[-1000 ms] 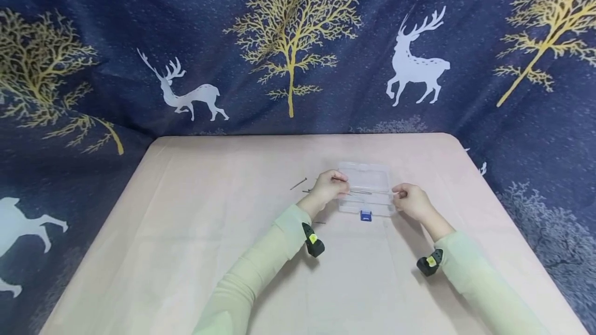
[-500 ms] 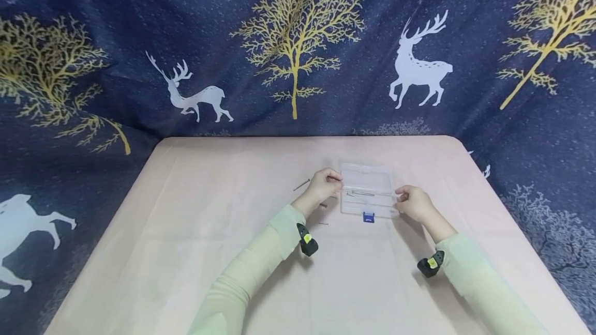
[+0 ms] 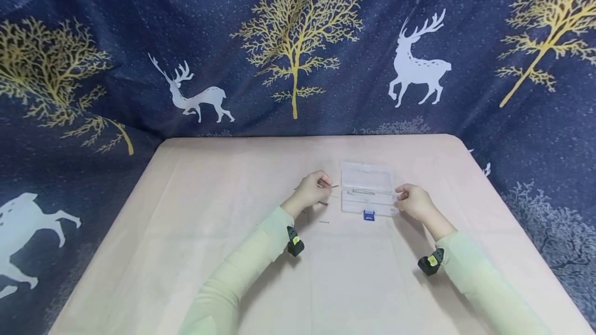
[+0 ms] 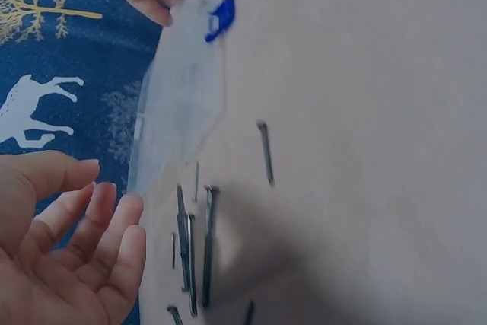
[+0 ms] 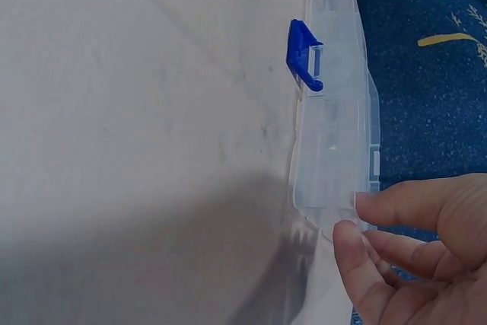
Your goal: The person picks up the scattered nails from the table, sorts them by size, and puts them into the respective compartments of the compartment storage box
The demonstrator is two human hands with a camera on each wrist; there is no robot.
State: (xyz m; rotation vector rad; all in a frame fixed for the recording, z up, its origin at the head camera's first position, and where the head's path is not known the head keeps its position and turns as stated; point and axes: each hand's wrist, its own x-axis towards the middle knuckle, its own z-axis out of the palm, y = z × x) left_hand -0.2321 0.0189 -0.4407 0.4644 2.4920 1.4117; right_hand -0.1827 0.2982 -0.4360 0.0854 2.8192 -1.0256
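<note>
Left hand (image 3: 313, 188) spread loosely above dark nails (image 4: 199, 245) on the desk (image 3: 186, 231), right hand (image 3: 413, 201) with relaxed fingers touching the clear box (image 3: 368, 194), blue latch (image 3: 369, 215) facing the person

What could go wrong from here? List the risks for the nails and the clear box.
1. The loose nails lie scattered on the table under the left hand; a careless sweep might roll them off.
2. The clear plastic box is steadied only at its end by the right hand; a nudge could slide it.
3. Its blue latch hangs undone, so the lid could drop shut.
</note>
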